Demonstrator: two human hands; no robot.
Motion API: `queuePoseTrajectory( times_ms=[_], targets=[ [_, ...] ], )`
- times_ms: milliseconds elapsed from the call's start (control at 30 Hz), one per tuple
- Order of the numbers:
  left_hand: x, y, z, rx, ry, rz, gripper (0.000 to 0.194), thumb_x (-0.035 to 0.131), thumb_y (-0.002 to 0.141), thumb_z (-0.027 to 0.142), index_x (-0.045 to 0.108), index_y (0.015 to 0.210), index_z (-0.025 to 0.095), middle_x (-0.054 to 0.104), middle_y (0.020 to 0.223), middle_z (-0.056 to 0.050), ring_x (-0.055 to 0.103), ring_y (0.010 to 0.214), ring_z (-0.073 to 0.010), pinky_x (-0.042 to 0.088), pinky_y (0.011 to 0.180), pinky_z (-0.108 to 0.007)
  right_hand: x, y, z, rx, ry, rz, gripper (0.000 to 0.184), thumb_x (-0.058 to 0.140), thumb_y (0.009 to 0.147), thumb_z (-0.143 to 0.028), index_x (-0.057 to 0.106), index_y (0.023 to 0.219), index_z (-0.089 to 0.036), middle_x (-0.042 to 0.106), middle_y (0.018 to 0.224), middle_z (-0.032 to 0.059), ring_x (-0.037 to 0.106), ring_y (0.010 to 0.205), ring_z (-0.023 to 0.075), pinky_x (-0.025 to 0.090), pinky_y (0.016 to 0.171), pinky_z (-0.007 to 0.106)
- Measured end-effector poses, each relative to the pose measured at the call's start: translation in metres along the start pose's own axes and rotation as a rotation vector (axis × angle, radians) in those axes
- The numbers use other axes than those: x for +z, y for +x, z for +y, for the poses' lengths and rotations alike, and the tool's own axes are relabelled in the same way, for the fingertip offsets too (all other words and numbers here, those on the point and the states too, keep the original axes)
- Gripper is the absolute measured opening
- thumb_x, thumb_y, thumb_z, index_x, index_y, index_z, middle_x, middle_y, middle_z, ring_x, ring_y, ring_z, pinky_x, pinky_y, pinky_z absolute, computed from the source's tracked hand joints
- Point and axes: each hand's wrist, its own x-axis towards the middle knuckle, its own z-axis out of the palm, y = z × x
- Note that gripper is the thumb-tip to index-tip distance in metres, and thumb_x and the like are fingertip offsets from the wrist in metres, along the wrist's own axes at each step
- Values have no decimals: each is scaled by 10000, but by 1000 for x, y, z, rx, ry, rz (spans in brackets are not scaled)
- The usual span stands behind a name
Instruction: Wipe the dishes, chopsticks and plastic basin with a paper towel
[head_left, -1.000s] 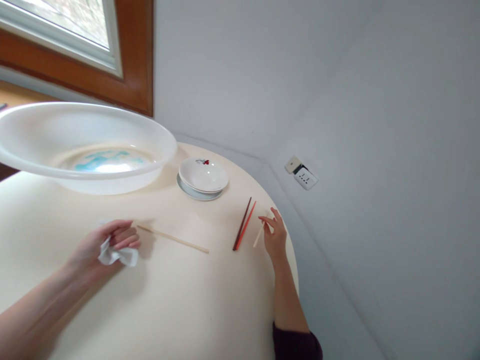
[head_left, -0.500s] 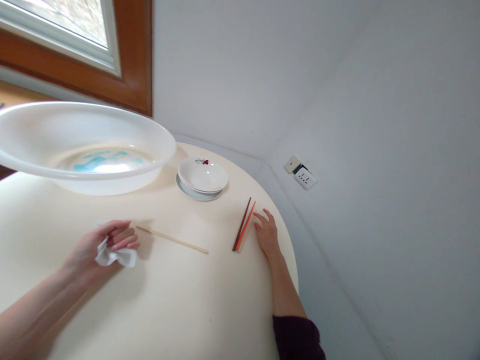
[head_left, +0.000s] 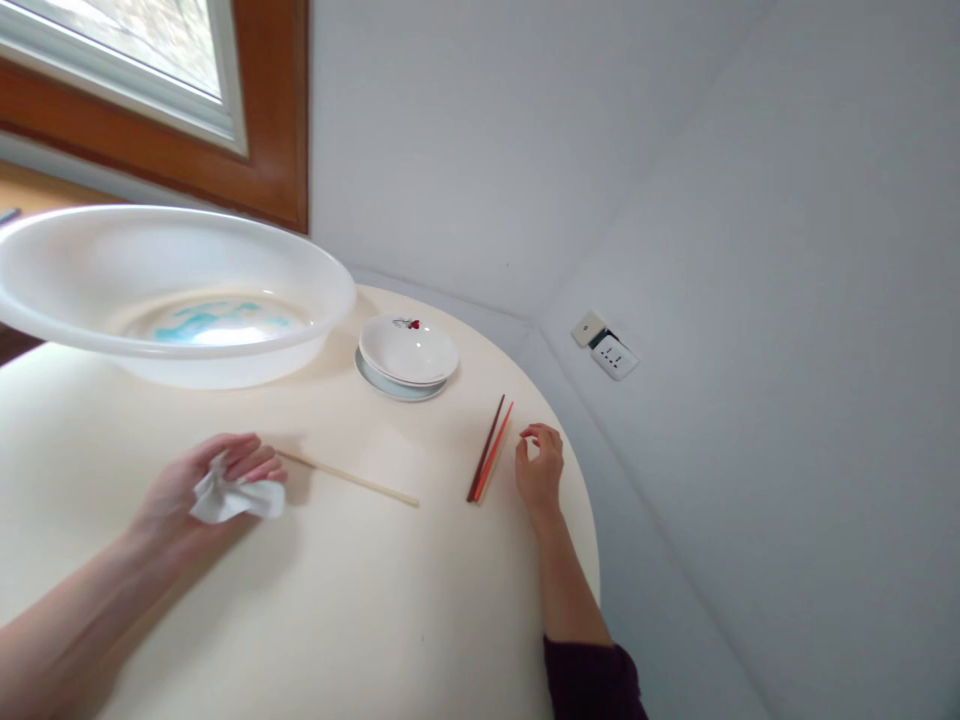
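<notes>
A crumpled white tissue (head_left: 238, 498) is held in my left hand (head_left: 196, 482), whose fingers curl around it. Just past those fingers, a pale wooden chopstick (head_left: 360, 482) with a browner end lies on the cream table (head_left: 345, 620). On the right, my right hand (head_left: 540, 468) rests near the table's edge, loosely curled and holding nothing, with a gap between thumb and fingers. Close to its left lie a dark brown chopstick (head_left: 486, 450), an orange-red chopstick (head_left: 495, 450) and a pale one (head_left: 487, 487) beside them, not touched by the hand.
A large translucent white basin (head_left: 322, 290) stands at the back left of the table. To its right, a white bowl (head_left: 409, 352) with a red motif sits on a pale plate (head_left: 405, 394). The table's rounded edge borders the wall, which carries a socket (head_left: 614, 356).
My right hand has drawn slightly away from the chopsticks, and its fingers have curled in toward the thumb. My left hand has turned a little, showing more of the tissue.
</notes>
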Motion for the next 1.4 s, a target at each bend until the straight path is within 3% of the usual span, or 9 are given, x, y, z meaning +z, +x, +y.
queuePoseTrajectory(
  times_ms=[133,233,333,433,667,967,1200,1400],
  targets=[
    [8,-5,2,30,10,93,274,348,819,72,446,577,156,467,501,-3,547,496,-138,547,500,-303,6,-13,-58,-184,88,-86,56,473,802,-186,523,791,-206,529,865,62,509,897,207,445,838,397],
    [13,-10,3,41,-3,153,181,391,779,72,558,713,91,590,618,-82,628,612,-211,573,548,-359,13,-32,-101,-312,132,-356,89,549,806,-230,552,891,-204,542,951,77,514,930,208,446,846,378],
    [15,-11,1,43,-16,152,202,408,738,65,595,816,56,650,723,-144,662,686,-254,584,592,-399,23,-49,-123,-337,77,-576,171,651,746,-247,575,889,-191,561,963,82,523,892,217,457,804,375],
    [11,-7,0,39,-45,135,261,406,726,73,611,886,61,677,829,-176,680,765,-266,589,648,-394,31,-56,-127,-307,32,-659,87,650,753,-214,570,780,-193,575,873,57,529,836,207,456,757,359],
    [0,-1,-1,33,-62,54,348,450,727,105,588,1032,8,679,944,-220,673,880,-305,576,734,-432,37,-59,-123,-278,21,-666,103,590,799,-152,528,727,-191,562,814,50,511,797,204,450,730,352],
    [7,-4,0,23,-151,120,405,442,787,156,547,1152,16,690,938,-217,678,866,-308,572,744,-455,42,-61,-117,-331,11,-553,196,416,882,-168,498,708,-200,556,784,69,514,763,204,461,694,347],
    [8,-3,1,36,-196,139,397,450,781,128,545,1156,37,698,926,-200,686,841,-300,574,735,-458,32,-60,-129,-314,-19,-637,97,608,792,-238,527,756,-198,574,810,53,525,776,214,457,701,360],
    [5,-2,1,51,-174,118,377,449,793,139,553,1133,16,700,864,-203,689,823,-295,579,731,-418,38,-65,-124,-320,-70,-631,113,550,809,-154,503,718,-204,559,793,65,527,765,224,468,685,366]
  ],
)
